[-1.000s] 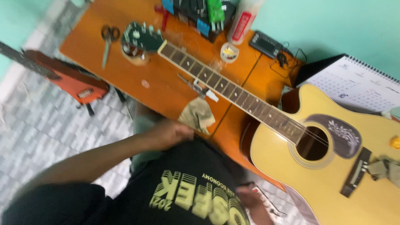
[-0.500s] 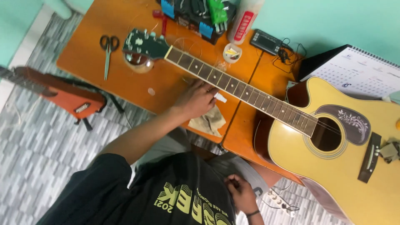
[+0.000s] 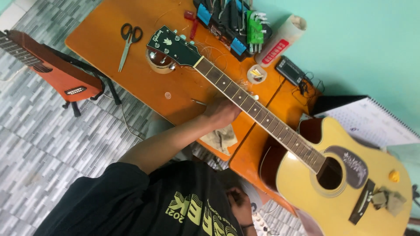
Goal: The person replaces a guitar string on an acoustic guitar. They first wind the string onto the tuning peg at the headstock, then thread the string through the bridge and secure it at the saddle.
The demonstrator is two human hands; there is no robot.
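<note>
Fingers of the left hand touch the guitar neck, grip unclear; tool rack holds hex keys.

The scene is brightly and evenly lit, with soft daylight-like light and no harsh glare. The orange surface shows a mild sheen, and the yellow guitar body carries a faint gloss without blown highlights. Shadows are short and soft: a dark one falls on the teal wall beside the calendar, and the scissors cast almost none. Focus is fairly sharp across the middle; the black shirt at the bottom is dark and lacks detail. Lines tilt strongly, and the edges look slightly stretched.
</note>
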